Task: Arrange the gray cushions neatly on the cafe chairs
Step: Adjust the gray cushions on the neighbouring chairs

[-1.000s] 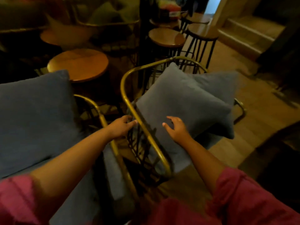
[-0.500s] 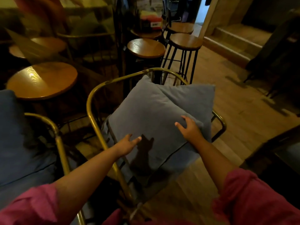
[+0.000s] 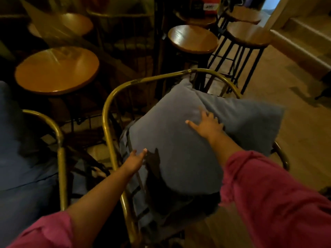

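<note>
A gray cushion (image 3: 172,140) leans tilted in a brass-framed cafe chair (image 3: 114,97). A second gray cushion (image 3: 250,119) lies behind it, toward the right. My right hand (image 3: 207,125) rests flat on the front cushion's upper part, fingers spread. My left hand (image 3: 134,160) is open by the cushion's lower left edge, next to the chair's brass rail; whether it touches is unclear. At the far left, another gray cushion (image 3: 12,140) sits in a second brass chair (image 3: 60,140).
A round wooden table (image 3: 57,70) stands behind the chairs at the left. Wooden stools (image 3: 193,39) on black metal legs stand at the back right. Steps (image 3: 304,43) rise at the far right beyond the wooden floor (image 3: 295,104).
My view has shifted right and closer to the chair. My right hand slid up the front cushion toward its top; my left hand moved from the brass rail to the cushion's lower left edge.
</note>
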